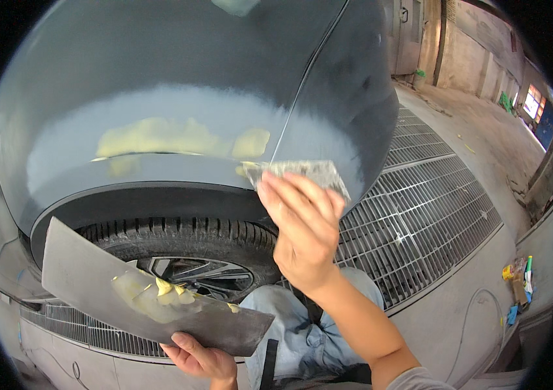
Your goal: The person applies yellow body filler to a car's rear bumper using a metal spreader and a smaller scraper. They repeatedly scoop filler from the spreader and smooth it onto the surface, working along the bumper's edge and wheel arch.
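My right hand (pixel 306 227) is closed on a flat grey putty spreader (pixel 315 174), whose left corner meets the car panel (pixel 179 104) just above the wheel arch. Yellow filler (pixel 159 138) lies in a long patch on the primed grey area, with a smaller patch at its right end beside the panel seam. Low on the left, my left hand (pixel 202 359) grips the lower edge of a grey mixing board (pixel 94 273), thumb on top. Dabs of yellow filler (pixel 169 291) sit on the board. The board hides part of the wheel.
Below the panel is a tyre (pixel 185 237) with a spoked rim. Metal floor grating (pixel 419 208) runs along the right side. Farther right, bottles and small items (pixel 520 279) lie near a thin hose (pixel 475 299). My knees in jeans (pixel 315 344) are bent close to the wheel.
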### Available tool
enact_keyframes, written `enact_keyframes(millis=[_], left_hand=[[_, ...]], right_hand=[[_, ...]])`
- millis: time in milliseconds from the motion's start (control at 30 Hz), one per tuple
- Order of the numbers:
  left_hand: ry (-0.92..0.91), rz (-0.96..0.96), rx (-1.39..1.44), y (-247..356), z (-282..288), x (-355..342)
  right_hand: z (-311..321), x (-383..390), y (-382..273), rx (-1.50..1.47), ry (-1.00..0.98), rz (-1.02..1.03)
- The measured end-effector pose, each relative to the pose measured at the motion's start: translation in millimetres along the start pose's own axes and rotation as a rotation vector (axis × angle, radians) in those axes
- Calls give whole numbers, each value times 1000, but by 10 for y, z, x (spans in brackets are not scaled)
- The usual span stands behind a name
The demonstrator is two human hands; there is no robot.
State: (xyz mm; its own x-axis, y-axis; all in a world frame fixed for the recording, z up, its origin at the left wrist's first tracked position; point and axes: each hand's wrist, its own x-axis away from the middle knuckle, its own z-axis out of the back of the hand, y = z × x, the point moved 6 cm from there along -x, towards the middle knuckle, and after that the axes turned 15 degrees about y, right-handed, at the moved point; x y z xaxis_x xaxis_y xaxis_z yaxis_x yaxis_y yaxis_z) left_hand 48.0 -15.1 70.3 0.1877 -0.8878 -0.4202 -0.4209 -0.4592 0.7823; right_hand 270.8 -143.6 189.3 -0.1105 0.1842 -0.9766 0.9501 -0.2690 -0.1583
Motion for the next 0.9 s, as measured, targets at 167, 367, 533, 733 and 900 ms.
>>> enact_keyframes(millis=[167, 367, 533, 733, 900], left_hand=[[-11, -7, -33, -22, -126, 68], [-158, -43, 15, 22, -337, 347], [-259, -11, 37, 14, -358, 525], [-294, 6, 66, 8, -307, 681], [-314, -85, -15, -75, -226, 693]], right_hand=[[610, 187, -99, -126, -94, -113], [774, 399, -457, -313, -349, -79], [802, 432, -460, -278, -321, -53], [857, 494, -437, -284, -291, -78], [845, 658, -482, -310, -350, -178]])
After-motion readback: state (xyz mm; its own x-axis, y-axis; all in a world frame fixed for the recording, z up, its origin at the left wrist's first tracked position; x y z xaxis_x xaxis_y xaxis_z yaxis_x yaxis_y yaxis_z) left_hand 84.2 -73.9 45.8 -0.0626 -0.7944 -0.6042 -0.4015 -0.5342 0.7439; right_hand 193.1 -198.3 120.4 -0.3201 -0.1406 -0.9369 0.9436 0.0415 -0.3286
